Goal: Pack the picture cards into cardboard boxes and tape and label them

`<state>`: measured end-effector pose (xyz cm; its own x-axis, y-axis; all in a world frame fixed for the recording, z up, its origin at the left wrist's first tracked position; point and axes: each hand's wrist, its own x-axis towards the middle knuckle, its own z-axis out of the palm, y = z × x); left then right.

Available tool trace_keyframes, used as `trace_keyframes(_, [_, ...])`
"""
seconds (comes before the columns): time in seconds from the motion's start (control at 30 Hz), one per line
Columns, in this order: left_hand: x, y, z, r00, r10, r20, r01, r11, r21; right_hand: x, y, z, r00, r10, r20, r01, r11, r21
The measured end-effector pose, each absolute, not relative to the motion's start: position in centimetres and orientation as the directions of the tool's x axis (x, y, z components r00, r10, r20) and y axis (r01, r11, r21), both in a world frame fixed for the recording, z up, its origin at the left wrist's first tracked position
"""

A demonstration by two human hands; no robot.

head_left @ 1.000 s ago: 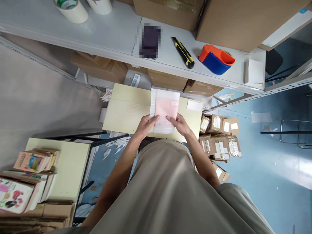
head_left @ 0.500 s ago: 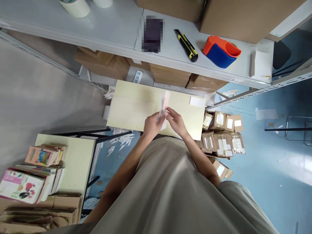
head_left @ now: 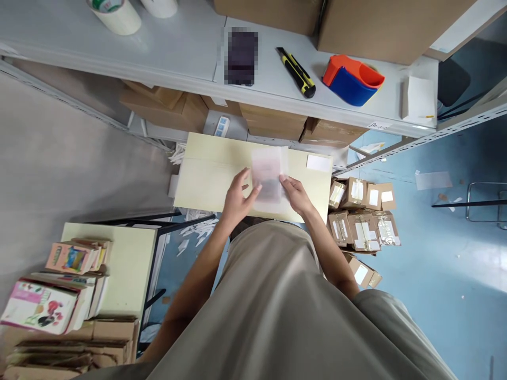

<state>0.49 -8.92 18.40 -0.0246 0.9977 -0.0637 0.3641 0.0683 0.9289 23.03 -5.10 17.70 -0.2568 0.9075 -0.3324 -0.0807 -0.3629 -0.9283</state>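
A thin, pale pink rectangular item in a translucent sleeve (head_left: 266, 169) faces up above the cream tabletop (head_left: 209, 182). Whether it is a booklet inside, I cannot make out. My right hand (head_left: 296, 194) pinches its right edge, with the thumb on top. On the other side, my left hand (head_left: 236, 198) is open, its fingers spread and its thumb tip at the item's left edge. A white slip of paper (head_left: 319, 162) lies at the table's right end.
On the shelf ahead are a utility knife (head_left: 296, 73), an orange-and-blue tape dispenser (head_left: 351, 80), tape rolls (head_left: 119, 16) and a white paper stack (head_left: 418, 99). Small cartons (head_left: 362, 229) sit on the floor at right. Books (head_left: 43, 306) and flattened cardboard (head_left: 67, 351) occupy the left side table.
The sleeved item has turned from nearly edge-on to flat, showing its broad face. My left hand has let go and opened leftward; my right hand has shifted slightly right.
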Motion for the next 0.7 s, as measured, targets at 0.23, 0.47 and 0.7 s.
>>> trace_keyframes(0.23, [-1.1,-7.8,21.3,0.018,0.944,-0.329,-0.181,0.327,0.928,23.2,-4.9,17.9,-0.391,0.823,-0.412,-0.416,-0.557,-0.719])
trace_keyframes(0.47, [-0.7,-8.3,22.2,-0.035,0.943,-0.331,-0.181,0.319,0.93,23.2,-5.0,17.3,-0.412,0.81,-0.417,-0.42,-0.575,-0.702])
trace_keyframes(0.7, [-0.5,-7.8,18.6,-0.198,0.965,-0.171,0.115,0.196,0.974,22.2,-4.6,17.5,-0.385,0.827,-0.409,-0.289,-0.529,-0.798])
